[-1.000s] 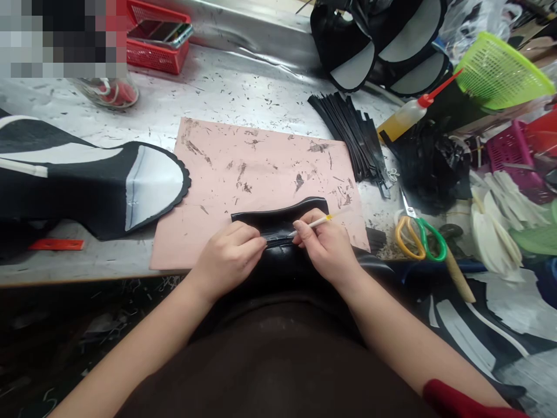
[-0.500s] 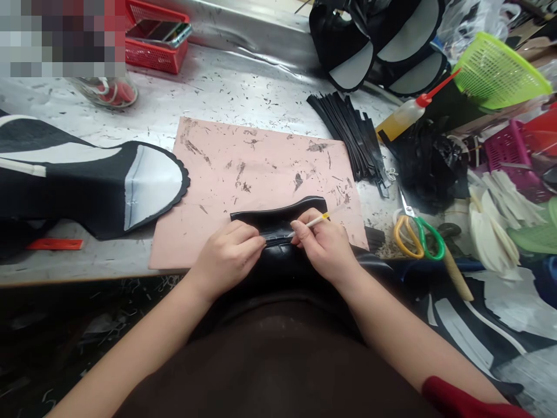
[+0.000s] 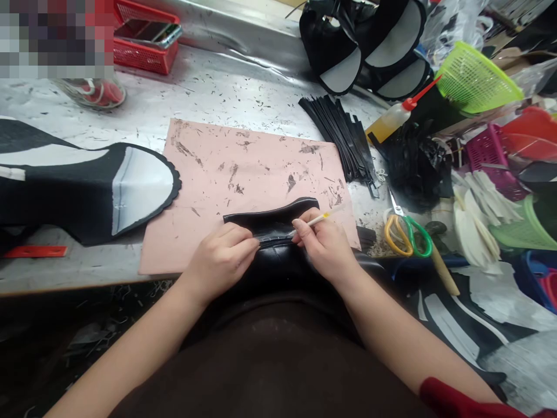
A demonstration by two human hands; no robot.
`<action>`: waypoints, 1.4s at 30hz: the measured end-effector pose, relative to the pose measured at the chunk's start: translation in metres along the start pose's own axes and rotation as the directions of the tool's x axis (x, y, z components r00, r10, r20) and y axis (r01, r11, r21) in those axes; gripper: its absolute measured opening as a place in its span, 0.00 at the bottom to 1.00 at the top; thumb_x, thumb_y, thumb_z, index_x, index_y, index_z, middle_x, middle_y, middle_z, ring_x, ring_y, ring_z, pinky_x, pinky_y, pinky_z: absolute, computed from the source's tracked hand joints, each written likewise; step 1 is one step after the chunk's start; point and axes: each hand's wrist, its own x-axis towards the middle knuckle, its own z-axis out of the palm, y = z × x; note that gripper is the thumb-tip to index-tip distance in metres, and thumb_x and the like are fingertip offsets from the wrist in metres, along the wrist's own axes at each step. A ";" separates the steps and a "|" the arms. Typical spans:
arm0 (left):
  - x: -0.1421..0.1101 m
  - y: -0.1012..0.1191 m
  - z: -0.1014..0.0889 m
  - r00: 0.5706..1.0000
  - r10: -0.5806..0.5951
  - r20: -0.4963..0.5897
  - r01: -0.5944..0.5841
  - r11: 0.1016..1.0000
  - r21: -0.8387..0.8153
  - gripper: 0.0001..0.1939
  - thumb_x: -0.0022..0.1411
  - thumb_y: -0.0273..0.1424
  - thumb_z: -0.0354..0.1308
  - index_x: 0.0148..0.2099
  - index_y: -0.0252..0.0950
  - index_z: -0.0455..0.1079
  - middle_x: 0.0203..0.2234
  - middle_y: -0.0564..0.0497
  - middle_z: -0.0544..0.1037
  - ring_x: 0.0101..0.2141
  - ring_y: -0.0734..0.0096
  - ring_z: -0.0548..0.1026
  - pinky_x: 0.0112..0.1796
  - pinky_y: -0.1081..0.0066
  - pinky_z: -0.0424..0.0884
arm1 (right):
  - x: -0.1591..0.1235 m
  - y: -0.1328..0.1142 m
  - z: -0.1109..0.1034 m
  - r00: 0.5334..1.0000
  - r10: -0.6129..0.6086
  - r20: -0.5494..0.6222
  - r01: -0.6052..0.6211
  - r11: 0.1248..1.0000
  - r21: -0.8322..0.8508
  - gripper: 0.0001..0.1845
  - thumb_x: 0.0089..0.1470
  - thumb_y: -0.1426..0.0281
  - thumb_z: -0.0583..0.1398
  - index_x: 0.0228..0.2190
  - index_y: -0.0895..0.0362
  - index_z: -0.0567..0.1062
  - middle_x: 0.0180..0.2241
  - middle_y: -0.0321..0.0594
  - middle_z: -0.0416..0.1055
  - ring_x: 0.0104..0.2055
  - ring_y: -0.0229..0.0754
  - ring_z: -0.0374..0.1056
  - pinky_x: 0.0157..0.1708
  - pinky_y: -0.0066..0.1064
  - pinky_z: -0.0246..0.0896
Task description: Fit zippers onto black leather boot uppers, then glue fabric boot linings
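A black leather piece (image 3: 270,217) with a zip lies at the near edge of a stained pink sheet (image 3: 243,174). My left hand (image 3: 221,258) is closed, its fingers pinching the piece beside the zip. My right hand (image 3: 324,244) is closed round a thin brush with a yellow band (image 3: 317,219); its tip rests on the zip between the two hands. More black leather hangs over the table edge towards my lap.
A large black and white cut piece (image 3: 87,188) lies at the left. Black zip strips (image 3: 343,136), a glue bottle with a red nozzle (image 3: 394,119), scissors with orange and green handles (image 3: 402,232), coloured baskets and white pieces crowd the right. A red basket (image 3: 145,43) stands at the back.
Both hands stay on the black leather piece with the brush tip at the zip. The view has shifted a little to the right and down; nothing else has moved.
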 end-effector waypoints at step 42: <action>0.003 -0.001 -0.001 0.999 0.030 -0.025 -0.030 0.999 0.012 0.05 0.57 0.23 0.53 0.35 0.33 0.69 0.29 0.49 0.73 0.31 0.70 0.69 0.34 0.70 0.69 | -0.002 0.014 -0.020 0.984 0.172 -0.052 -0.175 0.981 -0.081 0.12 0.56 0.63 0.50 0.24 0.54 0.63 0.20 0.33 0.70 0.24 0.38 0.66 0.29 0.29 0.56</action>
